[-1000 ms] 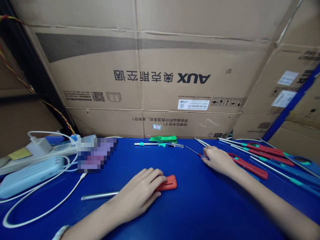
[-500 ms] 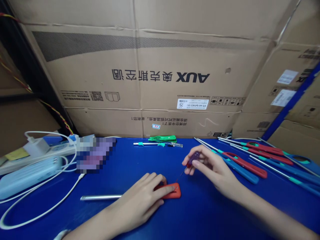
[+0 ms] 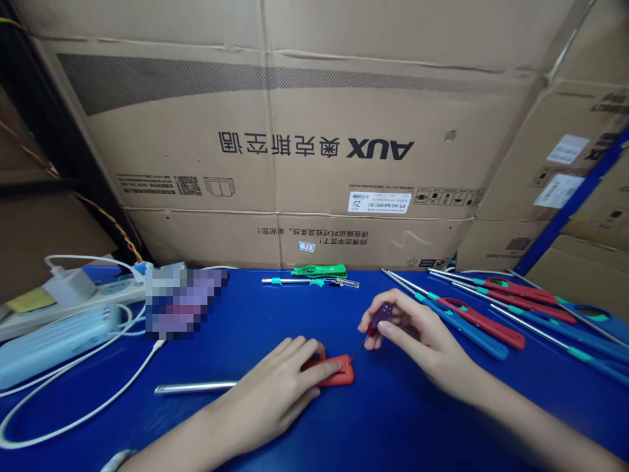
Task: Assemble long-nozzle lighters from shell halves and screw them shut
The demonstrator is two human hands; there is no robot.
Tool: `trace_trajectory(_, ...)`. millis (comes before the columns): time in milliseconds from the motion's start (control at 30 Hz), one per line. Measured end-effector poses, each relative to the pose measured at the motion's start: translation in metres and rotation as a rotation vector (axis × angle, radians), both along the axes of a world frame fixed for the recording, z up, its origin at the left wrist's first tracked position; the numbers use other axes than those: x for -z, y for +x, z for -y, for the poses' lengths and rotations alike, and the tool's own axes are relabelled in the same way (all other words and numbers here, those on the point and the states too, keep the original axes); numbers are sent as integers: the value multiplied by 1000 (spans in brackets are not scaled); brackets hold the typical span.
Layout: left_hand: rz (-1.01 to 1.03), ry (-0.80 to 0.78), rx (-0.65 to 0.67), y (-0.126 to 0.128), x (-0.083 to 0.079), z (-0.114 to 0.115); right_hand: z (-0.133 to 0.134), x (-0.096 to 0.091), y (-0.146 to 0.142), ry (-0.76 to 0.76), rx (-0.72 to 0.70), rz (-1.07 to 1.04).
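Behind my work stands a wall of brown printed cardboard (image 3: 314, 98), and along its foot on the smooth blue tabletop (image 3: 417, 432) lie a bright green plastic piece (image 3: 322, 271) and a slim silver rod with teal clips (image 3: 295, 282). To my right, long-nosed lighters with red plastic handles (image 3: 484, 321) and blue plastic handles (image 3: 474, 334) lie fanned out, the nearest just beyond my right wrist. At far left are a white power strip (image 3: 120, 292), a pale blue rounded block (image 3: 54, 347) and a looping white cable (image 3: 156, 347), well apart from my hands.

The orange-red plastic handle (image 3: 344, 375) lies on the table under my left hand (image 3: 287, 373), whose bent fingers grip it and press it down. A shiny metal tube (image 3: 196, 388) emerges on the other side; my palm hides where they meet. My right hand (image 3: 413, 334) pinches a screwdriver with a translucent purple-and-red grip (image 3: 380, 318), tilted, its thin steel shaft reaching the small hole at the handle's rounded, slotted end. Whether the tip is seated, I can't tell.
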State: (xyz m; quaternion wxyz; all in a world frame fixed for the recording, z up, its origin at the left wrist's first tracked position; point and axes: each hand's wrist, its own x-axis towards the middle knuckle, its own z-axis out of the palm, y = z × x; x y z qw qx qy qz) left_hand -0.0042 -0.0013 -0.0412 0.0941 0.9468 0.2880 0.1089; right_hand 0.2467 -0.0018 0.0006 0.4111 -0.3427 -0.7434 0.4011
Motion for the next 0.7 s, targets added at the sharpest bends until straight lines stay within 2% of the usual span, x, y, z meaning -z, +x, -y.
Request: trace_trajectory(700, 22, -19, -2, -1, 0, 0, 3, 0, -1, 46, -6, 21)
